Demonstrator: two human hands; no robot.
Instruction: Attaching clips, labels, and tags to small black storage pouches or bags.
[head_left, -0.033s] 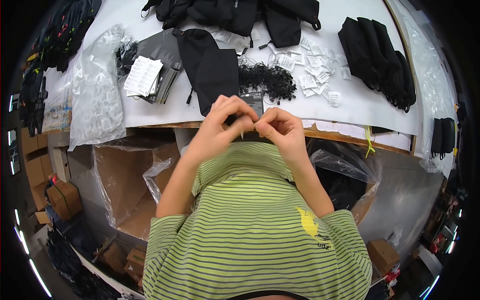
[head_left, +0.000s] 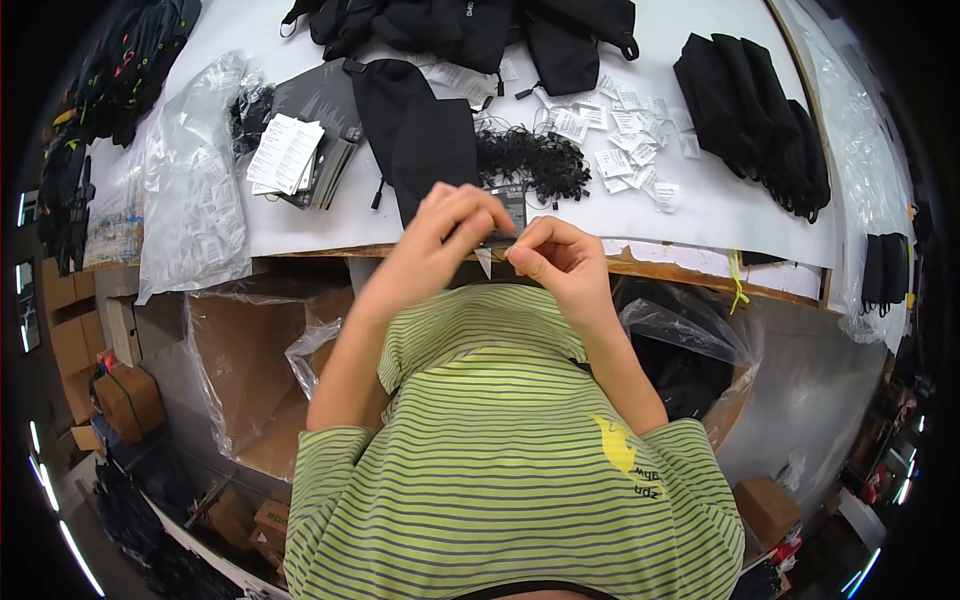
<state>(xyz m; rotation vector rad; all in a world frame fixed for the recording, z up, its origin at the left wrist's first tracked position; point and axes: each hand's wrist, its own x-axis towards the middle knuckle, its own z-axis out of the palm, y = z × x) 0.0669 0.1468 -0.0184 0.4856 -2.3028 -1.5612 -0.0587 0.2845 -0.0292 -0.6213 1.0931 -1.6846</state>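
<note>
Head view: a small dark card tag [head_left: 503, 215] is being pinched between both hands just above the table edge [head_left: 660, 268], its long axis running upright; the left hand [head_left: 445, 235] is grasping it from the left, nearer, while the right hand's [head_left: 560, 262] fingertips are being closed on something small just below it. Beyond, a black pouch [head_left: 425, 140] and tangled black cords [head_left: 530, 160] are lying.

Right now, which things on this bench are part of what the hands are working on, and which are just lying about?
In hand:
- small dark rectangular card, pinched by left hand and right hand
- black fabric pouch just behind
- tangled pile of black cords

Lying about:
- stack of white printed sheets
- clear plastic bags
- folded black fabric stack
- scattered small white packets
</note>
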